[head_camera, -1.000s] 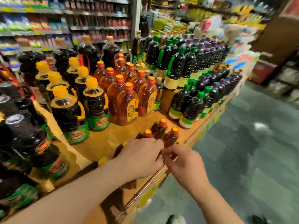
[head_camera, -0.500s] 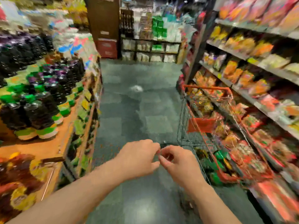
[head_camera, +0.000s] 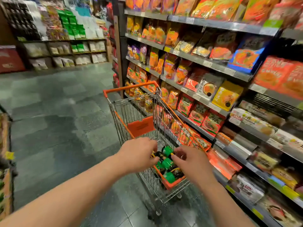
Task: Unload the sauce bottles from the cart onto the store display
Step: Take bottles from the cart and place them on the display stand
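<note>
Orange-trim cart (head_camera: 131,89), green-cap dark bottles (head_camera: 167,150), grey floor (head_camera: 57,128).

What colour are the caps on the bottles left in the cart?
Green caps on dark bottles, seen in the head view between the left hand and right hand, inside the cart.

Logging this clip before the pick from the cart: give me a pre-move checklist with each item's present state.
1. Bottles left in the cart: ok, green-capped bottles lie at its near end.
2. Left hand at the bottles: ok, over their left side.
3. Right hand at the bottles: ok, fingers by the top cap.
4. Grip secured: cannot tell, fingertips are hidden.
5. Hands free of other loads: ok.
6. Display in reach: cannot tell, it is mostly out of frame.
</note>
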The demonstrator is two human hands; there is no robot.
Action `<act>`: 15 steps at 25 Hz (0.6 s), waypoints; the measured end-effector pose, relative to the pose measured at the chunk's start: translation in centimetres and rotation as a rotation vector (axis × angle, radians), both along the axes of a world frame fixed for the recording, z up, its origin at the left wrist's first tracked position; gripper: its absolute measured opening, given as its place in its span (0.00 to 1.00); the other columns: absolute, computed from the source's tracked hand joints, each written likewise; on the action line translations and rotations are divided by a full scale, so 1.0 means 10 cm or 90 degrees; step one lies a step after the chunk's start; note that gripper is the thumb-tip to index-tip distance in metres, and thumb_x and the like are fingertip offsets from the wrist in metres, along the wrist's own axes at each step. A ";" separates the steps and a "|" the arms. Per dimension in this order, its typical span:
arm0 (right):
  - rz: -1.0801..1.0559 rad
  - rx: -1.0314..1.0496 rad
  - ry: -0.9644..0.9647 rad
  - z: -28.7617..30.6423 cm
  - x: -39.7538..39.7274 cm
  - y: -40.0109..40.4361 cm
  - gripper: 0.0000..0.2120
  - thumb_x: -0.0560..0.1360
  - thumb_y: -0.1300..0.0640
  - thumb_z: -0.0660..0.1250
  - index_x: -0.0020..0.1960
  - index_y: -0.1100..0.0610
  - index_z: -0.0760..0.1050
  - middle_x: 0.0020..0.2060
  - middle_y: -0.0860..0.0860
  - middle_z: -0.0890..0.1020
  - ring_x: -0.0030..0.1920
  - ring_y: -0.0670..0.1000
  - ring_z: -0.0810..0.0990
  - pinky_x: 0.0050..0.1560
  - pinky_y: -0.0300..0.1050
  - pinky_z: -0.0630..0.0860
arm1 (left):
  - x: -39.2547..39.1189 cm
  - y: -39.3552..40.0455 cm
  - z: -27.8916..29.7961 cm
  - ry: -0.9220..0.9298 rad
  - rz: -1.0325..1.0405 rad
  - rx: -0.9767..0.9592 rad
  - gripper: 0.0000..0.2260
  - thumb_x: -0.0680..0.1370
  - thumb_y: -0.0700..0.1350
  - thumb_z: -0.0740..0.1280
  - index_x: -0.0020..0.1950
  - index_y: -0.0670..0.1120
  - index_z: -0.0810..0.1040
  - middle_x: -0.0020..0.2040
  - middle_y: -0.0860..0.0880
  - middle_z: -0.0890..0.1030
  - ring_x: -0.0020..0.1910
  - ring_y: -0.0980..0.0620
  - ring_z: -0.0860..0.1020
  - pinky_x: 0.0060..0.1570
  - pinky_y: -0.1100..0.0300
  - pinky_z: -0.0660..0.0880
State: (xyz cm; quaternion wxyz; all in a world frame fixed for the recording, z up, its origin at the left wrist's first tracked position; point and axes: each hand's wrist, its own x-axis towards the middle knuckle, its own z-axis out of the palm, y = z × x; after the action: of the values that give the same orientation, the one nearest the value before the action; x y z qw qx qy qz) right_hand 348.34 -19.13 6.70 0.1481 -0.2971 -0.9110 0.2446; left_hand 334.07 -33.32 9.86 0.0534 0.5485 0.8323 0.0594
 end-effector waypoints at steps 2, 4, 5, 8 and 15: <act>-0.029 -0.009 -0.017 -0.08 -0.23 0.20 0.07 0.74 0.45 0.68 0.51 0.45 0.79 0.41 0.39 0.79 0.43 0.43 0.77 0.44 0.41 0.74 | -0.33 0.24 -0.07 -0.006 -0.015 -0.023 0.15 0.78 0.60 0.62 0.59 0.53 0.74 0.54 0.53 0.77 0.55 0.50 0.76 0.49 0.54 0.76; -0.054 -0.015 -0.037 -0.19 -0.52 0.35 0.08 0.75 0.45 0.67 0.51 0.45 0.79 0.39 0.38 0.77 0.41 0.41 0.75 0.40 0.39 0.72 | -0.71 0.46 -0.16 0.001 -0.041 -0.031 0.15 0.78 0.60 0.62 0.59 0.53 0.74 0.53 0.53 0.77 0.54 0.50 0.76 0.49 0.54 0.76; -0.069 -0.020 -0.044 -0.24 -0.67 0.40 0.08 0.74 0.45 0.67 0.51 0.45 0.79 0.39 0.38 0.77 0.40 0.39 0.75 0.38 0.37 0.71 | -0.90 0.55 -0.20 0.003 -0.055 -0.034 0.15 0.78 0.60 0.62 0.59 0.53 0.74 0.53 0.52 0.78 0.53 0.50 0.76 0.49 0.54 0.76; -0.129 -0.035 -0.053 -0.47 -1.28 0.56 0.09 0.74 0.44 0.67 0.49 0.47 0.80 0.40 0.41 0.80 0.40 0.43 0.78 0.42 0.43 0.76 | -1.60 0.92 -0.41 0.018 -0.122 -0.074 0.15 0.78 0.60 0.63 0.59 0.52 0.74 0.53 0.52 0.78 0.53 0.50 0.77 0.49 0.51 0.78; -0.255 -0.110 -0.178 -0.91 -2.32 0.86 0.09 0.75 0.47 0.65 0.50 0.49 0.79 0.43 0.46 0.83 0.47 0.51 0.80 0.41 0.43 0.72 | -2.94 1.85 -1.06 0.006 -0.300 -0.189 0.16 0.76 0.60 0.61 0.57 0.52 0.74 0.53 0.49 0.79 0.54 0.46 0.78 0.51 0.50 0.77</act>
State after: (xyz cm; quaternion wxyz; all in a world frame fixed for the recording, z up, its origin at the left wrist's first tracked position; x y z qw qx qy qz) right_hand 325.15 -10.58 -2.41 0.0400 -0.5140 -0.8214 0.2438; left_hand 304.72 -14.86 -0.74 0.1414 0.7134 0.6817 -0.0795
